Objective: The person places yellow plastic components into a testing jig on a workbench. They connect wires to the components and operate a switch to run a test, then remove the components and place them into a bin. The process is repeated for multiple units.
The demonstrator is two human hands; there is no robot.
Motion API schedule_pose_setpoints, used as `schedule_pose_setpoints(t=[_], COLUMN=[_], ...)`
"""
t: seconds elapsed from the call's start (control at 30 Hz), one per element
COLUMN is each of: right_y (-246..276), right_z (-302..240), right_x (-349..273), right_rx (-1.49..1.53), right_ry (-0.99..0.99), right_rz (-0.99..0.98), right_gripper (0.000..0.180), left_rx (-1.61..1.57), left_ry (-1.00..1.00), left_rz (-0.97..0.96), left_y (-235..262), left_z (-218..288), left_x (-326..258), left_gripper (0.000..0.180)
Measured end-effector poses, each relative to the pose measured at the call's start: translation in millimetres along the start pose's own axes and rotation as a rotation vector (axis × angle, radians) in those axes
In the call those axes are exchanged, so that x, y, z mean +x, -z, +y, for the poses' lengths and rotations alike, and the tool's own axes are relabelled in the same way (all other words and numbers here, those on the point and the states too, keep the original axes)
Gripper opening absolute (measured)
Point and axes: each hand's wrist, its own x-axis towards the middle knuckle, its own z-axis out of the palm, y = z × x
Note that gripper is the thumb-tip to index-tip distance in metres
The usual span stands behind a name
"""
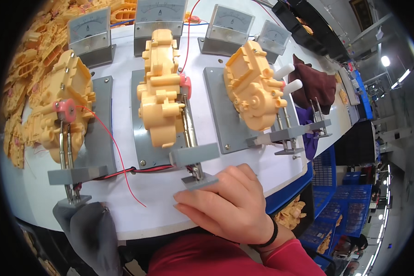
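Three yellow plastic gearbox housings stand in a row on grey base plates: left (62, 108), middle (158, 87), right (253, 87). My right hand (230, 202) is closed at the lower plate of the middle probe holder (195, 155), fingers curled and thumb below. Its two metal pins reach up to the pink motor cap (185, 86). A dark grey, glove-like shape, apparently my left hand (89, 230), lies against the lower plate of the left probe holder (76, 175); its fingers cannot be made out. Those pins meet another pink cap (64, 110), with a loose red wire (117, 142).
Analog meters (160, 18) line the back. Many yellow housings (32, 69) are heaped at the left. A third probe holder (287, 133) sits by the right housing. Dark red cloth (315, 85) and blue baskets (340, 207) are to the right.
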Motion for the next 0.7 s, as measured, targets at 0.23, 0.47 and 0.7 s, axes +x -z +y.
schedule_pose_setpoints(t=[0.23, 0.47, 0.7], right_y=[-6, 23, 61], right_z=[1, 1, 38], right_x=[0, -12, -32], right_rx=[0.071, 0.093, -0.045], right_ry=[-0.027, -0.017, -0.254], right_rz=[0.045, 0.184, 0.034], right_gripper=[0.021, 0.019, 0.014], left_rx=[0.014, 0.007, -0.006], left_ry=[-0.031, -0.078, -0.024], left_rz=[-0.006, 0.061, 0.073], left_y=[-2, -6, -11], left_z=[6, 10, 8], left_x=[6, 11, 7], left_gripper=[0.015, 0.016, 0.013])
